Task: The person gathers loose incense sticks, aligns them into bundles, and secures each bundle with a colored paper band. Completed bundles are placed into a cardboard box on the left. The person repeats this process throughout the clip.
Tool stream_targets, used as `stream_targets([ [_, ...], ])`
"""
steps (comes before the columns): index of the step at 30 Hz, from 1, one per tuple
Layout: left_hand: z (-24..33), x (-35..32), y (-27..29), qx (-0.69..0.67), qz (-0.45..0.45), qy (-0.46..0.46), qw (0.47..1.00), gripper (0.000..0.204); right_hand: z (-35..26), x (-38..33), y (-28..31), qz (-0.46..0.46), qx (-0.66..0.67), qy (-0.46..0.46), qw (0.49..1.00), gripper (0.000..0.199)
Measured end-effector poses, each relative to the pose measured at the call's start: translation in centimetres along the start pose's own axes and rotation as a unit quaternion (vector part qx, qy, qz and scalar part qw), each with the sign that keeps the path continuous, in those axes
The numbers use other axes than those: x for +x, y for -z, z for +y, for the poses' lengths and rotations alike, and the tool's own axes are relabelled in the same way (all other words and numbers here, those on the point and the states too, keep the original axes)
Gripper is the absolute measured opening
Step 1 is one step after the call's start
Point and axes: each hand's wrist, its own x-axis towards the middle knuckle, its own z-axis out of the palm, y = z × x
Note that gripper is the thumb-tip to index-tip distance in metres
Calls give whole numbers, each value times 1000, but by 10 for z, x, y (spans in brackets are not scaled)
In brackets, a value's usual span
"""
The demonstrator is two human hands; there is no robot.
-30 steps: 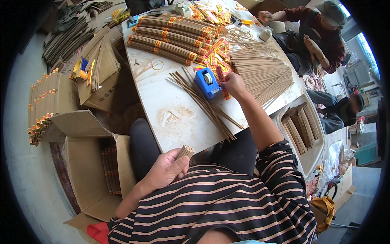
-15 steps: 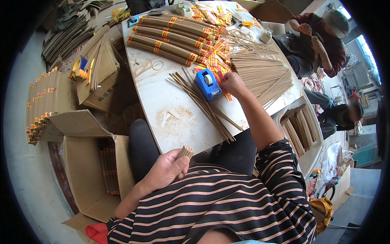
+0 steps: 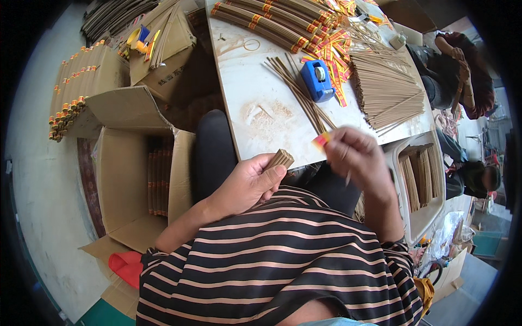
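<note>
In front of my body, my left hand (image 3: 244,185) is closed around a bundle of incense sticks (image 3: 283,158), whose cut ends stick up past the thumb. To its right, my right hand (image 3: 358,158), blurred by motion, pinches a red and yellow paper label (image 3: 321,140) above the table's near edge. The label is apart from the bundle. On the table beyond stands a blue tape dispenser (image 3: 314,85). Loose incense sticks (image 3: 296,89) lie along its left side. Behind and right of it are scattered paper labels (image 3: 338,51) and a large spread of incense sticks (image 3: 389,87).
Banded incense bundles (image 3: 261,25) lie at the table's (image 3: 244,81) far side. An open cardboard box (image 3: 119,179) with bundles inside stands at my left. A pale tub (image 3: 413,220) of sticks is at my right. Another person (image 3: 467,76) sits beyond the table's right side.
My right hand has come back from beside the tape dispenser toward my left hand, carrying a paper label. The view has shifted; the left hand still grips the bundle.
</note>
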Motion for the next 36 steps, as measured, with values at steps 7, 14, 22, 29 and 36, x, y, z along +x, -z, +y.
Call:
stream_targets([
  [7, 7, -14, -9, 34, -2, -8, 999, 34, 28, -22, -38, -31, -152, 39, 987, 19],
  [14, 2, -21, -12, 3, -2, -22, 1000, 33, 35, -24, -54, 39, -216, 123, 968, 18],
  [22, 3, -26, -10, 5, -35, -50, 998, 45, 40, -28, -62, 76, -267, 194, 941, 17],
  [29, 4, -29, -13, 51, -9, -77, 996, 49, 42, -26, -63, 63, -240, 194, 949, 19],
  [36, 4, -30, -12, 62, 4, -82, 995, 46, 41, -27, -63, 51, -220, 190, 956, 18],
])
